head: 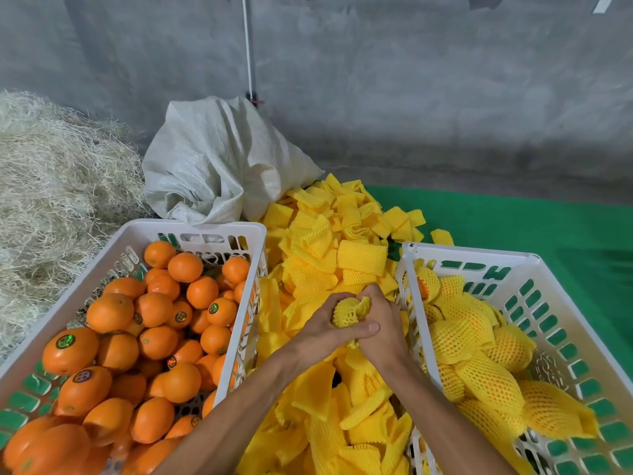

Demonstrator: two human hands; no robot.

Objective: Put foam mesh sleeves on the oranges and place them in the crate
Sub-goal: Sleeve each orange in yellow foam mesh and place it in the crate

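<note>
both hands meet over the heap of loose sleeves [342, 255] between the two crates, wrapped around one orange that is already mostly inside a yellow foam mesh sleeve [351, 311]. the left hand [325, 329] cups it from the left and below, thumb stretched across the front; the right hand [380, 323] grips it from the right with fingers curled over the top — both closed tight on the sleeved fruit, almost none of the orange skin showing.

the relation that matters: the crate of sleeved oranges [579, 269] lies just to the right of the grip, its near wall close beside the right wrist, while the crate of bare oranges [202, 226] sits on the far side, to the left. so the right hand is the nearer one for the drop, and the move is likely a short sideways carry over that rim. the sleeve's bunched open end points up and away from the person; its long axis cannot be told, the hands hide it
</note>
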